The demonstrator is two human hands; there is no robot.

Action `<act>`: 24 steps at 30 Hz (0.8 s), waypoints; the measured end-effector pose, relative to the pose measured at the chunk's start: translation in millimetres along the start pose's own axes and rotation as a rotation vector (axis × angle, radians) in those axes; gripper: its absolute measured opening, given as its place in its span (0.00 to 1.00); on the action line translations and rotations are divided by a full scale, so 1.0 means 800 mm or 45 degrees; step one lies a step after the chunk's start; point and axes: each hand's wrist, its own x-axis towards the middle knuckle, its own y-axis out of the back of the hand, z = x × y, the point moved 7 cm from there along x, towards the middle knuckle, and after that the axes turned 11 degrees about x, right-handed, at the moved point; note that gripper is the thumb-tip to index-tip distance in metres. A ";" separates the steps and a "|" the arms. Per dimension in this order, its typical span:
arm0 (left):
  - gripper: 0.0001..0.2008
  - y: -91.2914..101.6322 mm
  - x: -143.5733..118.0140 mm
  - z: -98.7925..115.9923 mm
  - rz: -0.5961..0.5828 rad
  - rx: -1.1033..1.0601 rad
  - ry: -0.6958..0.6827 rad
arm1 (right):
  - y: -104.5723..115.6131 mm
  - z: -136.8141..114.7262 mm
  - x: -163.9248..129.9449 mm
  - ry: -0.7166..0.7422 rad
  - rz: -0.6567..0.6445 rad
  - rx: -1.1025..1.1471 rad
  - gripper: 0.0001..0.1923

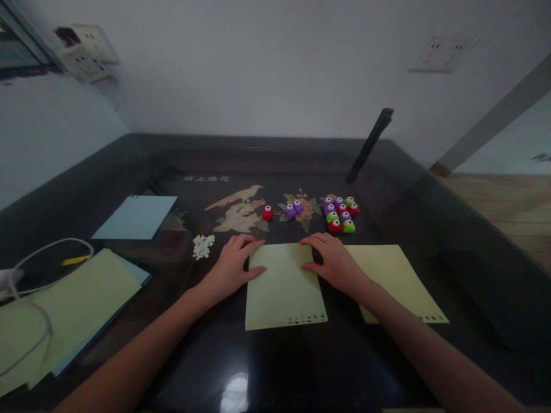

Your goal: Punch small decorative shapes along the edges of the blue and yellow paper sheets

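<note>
A pale green sheet of paper (282, 287) lies in front of me, with a row of small cut-out shapes along its near edge. My left hand (236, 261) grips its far left edge, thumb and fingers apart along the side. On the far right edge, my right hand (325, 258) holds the sheet the same way. Beyond the paper sit small craft punches with round white tops: a red punch (267, 213), a pair of purple punches (294, 209), and a cluster of several mixed-colour punches (340, 214). Left of my left hand is a small patch of pale paper cut-outs (202, 246).
A yellow sheet (387, 269) lies partly under my right forearm. At left are a light blue sheet (138, 217) and a stack of coloured paper (86, 304) crossed by a white cable (45, 315). A black upright rod (370, 144) stands at the dark glossy table's (275, 367) back right.
</note>
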 end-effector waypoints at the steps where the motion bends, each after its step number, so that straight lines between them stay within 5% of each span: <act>1: 0.26 0.000 -0.001 0.000 -0.001 0.002 0.000 | 0.000 -0.001 -0.001 0.006 0.002 -0.016 0.22; 10: 0.23 0.003 -0.001 0.003 0.013 -0.014 -0.021 | 0.009 -0.004 -0.008 0.072 0.131 0.114 0.14; 19: 0.26 0.002 -0.003 0.003 0.013 0.008 -0.013 | -0.001 0.006 -0.010 -0.262 -0.019 0.762 0.19; 24: 0.27 0.005 -0.004 -0.003 0.064 -0.081 0.028 | -0.003 0.007 -0.011 -0.323 -0.006 0.895 0.23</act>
